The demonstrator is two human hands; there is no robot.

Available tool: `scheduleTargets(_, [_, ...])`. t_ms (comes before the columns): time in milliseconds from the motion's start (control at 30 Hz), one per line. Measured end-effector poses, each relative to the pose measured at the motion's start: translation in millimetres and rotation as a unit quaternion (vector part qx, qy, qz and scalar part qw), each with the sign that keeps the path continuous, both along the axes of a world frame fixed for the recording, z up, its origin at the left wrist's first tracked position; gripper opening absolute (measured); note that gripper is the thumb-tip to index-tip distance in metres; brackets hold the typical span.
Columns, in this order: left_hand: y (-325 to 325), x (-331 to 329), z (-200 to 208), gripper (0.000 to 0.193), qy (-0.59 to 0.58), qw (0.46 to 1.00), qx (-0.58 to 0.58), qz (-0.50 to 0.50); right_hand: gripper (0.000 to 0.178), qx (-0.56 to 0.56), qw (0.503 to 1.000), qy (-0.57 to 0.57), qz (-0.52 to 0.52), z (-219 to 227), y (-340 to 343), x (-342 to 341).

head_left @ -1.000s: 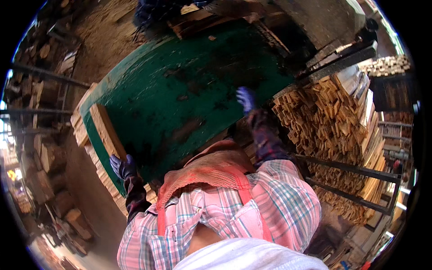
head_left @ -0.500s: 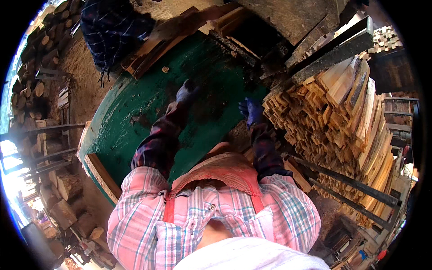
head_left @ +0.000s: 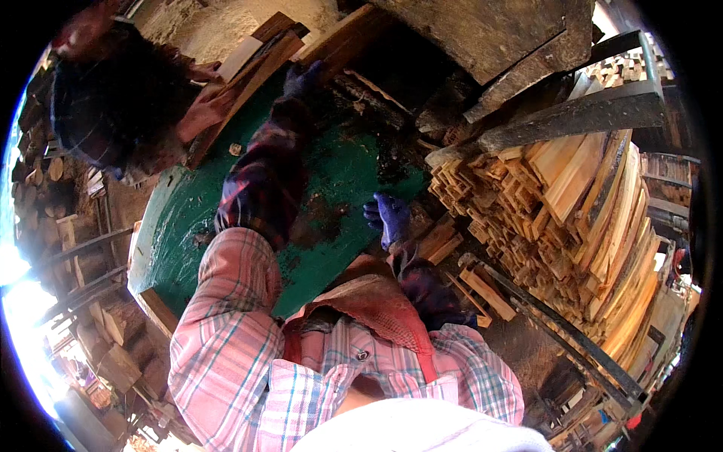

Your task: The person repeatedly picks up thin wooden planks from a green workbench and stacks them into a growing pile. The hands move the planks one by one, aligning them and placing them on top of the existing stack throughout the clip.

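Observation:
My left hand (head_left: 303, 80), in a bluish-purple work glove, reaches far across the green tabletop (head_left: 339, 162). Its fingers look spread at the near side of a brown wooden plank (head_left: 350, 38); whether they touch it I cannot make out. My right hand (head_left: 388, 218), gloved in the same colour, hovers over the table's right edge with fingers apart and nothing in them. At the far left, a co-worker's bare hand (head_left: 207, 113) lies against a bundle of wooden boards (head_left: 252, 71) resting at the table's far edge.
On the right rises a tall stack of sawn wood strips (head_left: 557, 196), with dark metal bars (head_left: 565, 339) before it. A dark beam (head_left: 572, 117) juts above the stack. A small wood chip (head_left: 235, 149) lies on the table. Logs and blocks (head_left: 113, 324) crowd the left.
My left hand has moved farther away, toward the plank. My right hand has shifted left and nearer. The co-worker and boards sit farther left in view, the boards now with the co-worker's hand visible on them.

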State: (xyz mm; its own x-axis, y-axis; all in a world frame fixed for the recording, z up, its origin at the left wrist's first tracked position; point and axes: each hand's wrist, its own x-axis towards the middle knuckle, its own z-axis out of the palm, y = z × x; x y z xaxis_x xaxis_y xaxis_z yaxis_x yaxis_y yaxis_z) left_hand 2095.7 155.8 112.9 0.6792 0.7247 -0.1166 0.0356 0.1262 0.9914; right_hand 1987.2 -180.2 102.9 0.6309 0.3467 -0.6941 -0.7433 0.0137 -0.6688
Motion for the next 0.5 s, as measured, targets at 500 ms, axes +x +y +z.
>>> scheduleTargets(500, [79.8,4.6,22.2,0.080,0.352,0.862,0.243,-0.273,0.025,-0.066,0.998,0.012,0.014,2.3,7.6,-5.8])
